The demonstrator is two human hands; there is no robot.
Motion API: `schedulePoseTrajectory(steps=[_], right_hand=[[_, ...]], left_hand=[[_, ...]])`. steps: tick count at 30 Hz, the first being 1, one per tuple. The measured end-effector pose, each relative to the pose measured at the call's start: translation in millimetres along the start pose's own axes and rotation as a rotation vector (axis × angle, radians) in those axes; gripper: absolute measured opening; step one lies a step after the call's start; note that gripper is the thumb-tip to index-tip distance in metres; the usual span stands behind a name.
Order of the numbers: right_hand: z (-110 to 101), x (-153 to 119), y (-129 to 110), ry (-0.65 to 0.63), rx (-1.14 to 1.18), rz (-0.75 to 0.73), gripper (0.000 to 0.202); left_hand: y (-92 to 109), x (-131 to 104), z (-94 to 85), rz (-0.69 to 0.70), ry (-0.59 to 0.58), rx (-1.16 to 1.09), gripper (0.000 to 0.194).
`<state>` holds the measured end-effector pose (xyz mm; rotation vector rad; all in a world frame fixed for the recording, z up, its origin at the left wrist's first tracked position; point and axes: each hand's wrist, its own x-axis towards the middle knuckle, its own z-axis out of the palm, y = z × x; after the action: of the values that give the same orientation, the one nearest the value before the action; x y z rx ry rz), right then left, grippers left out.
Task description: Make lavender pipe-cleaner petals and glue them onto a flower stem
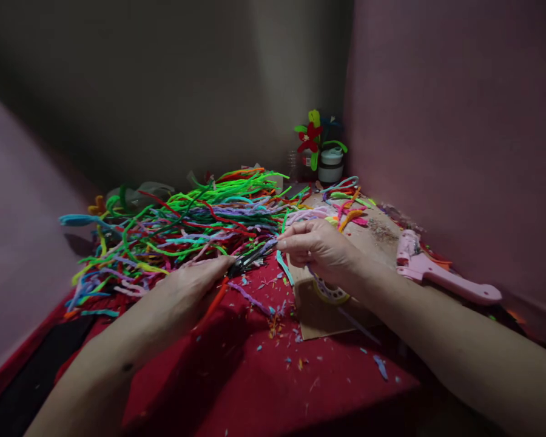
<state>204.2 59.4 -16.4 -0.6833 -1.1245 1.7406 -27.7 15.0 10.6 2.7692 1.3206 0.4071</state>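
Observation:
My left hand point(204, 274) is closed around dark-handled scissors point(242, 263), whose blades point toward my right hand. Thumb and fingertips of my right hand point(317, 246) pinch a lavender pipe cleaner point(270, 244), its end close to the blades; whether they touch it I cannot tell. Below the scissors, a purple pipe cleaner point(250, 298) lies on the red cloth point(264, 376) among scattered fuzz clippings. Beneath my right wrist a round spool with holes point(334, 295) rests on a tan board point(309, 318), partly hidden by the arm.
A large heap of multicoloured pipe cleaners point(195, 212) covers the back left. Behind stand pipe-cleaner flowers point(309, 138) and a lidded pale cup point(331, 164). At right lies a pink tool with a long handle point(455, 282). Walls point(455, 121) close in the back and sides.

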Motion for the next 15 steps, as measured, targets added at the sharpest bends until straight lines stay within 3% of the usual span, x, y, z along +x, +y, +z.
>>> schedulePoseTrajectory(steps=[8,15], right_hand=[[-2.1,1.7,1.4,-0.037,-0.001,0.038,0.011],[-0.7,-0.6,-1.1,-0.057,0.007,0.051,0.012]], left_hand=[[3.0,0.8,-1.5,0.007,-0.026,0.115,0.032],[3.9,-3.2,-5.1,-0.025,-0.013,0.054,0.034]])
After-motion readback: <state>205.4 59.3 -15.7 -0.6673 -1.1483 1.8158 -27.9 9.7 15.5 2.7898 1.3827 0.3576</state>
